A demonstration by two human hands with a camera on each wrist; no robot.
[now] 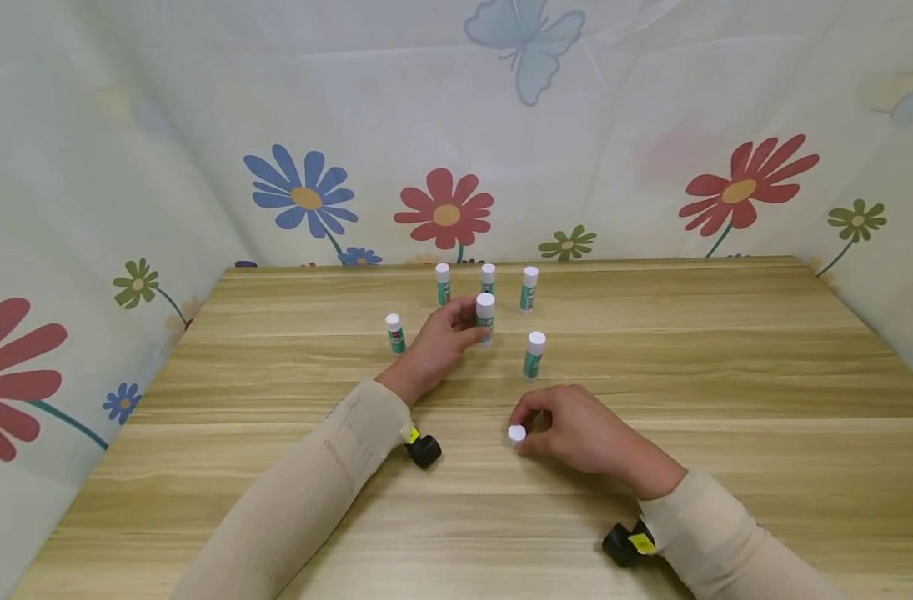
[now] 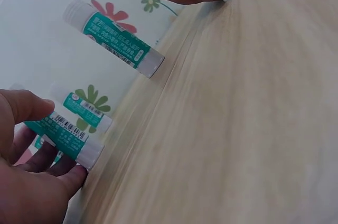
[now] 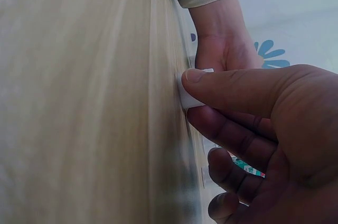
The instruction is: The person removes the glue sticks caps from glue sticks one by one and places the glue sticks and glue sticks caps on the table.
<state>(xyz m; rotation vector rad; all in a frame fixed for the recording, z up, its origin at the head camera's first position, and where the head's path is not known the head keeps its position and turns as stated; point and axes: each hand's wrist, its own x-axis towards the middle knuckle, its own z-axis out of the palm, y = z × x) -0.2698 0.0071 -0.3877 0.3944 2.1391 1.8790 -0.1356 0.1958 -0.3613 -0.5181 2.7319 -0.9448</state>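
In the head view my left hand (image 1: 439, 343) holds a white-and-green glue stick (image 1: 485, 312) upright near the middle of the table, thumb on one side and fingers behind. The left wrist view shows its white base (image 2: 91, 152) at the tabletop. Closer to me, my right hand (image 1: 579, 427) pinches a small white cap (image 1: 516, 434) between thumb and fingers. The right wrist view has this cap (image 3: 191, 94) against the wood, partly covered by the thumb. Between the two hands and slightly beyond, another glue stick (image 1: 534, 357) stands upright.
One glue stick (image 1: 395, 334) stands left of my left hand. Behind it are three more: a left one (image 1: 443, 283), a middle one (image 1: 488, 277) partly hidden, and a right one (image 1: 529, 289). A flower-patterned curtain (image 1: 621, 183) hangs beyond the wooden table (image 1: 726, 358).
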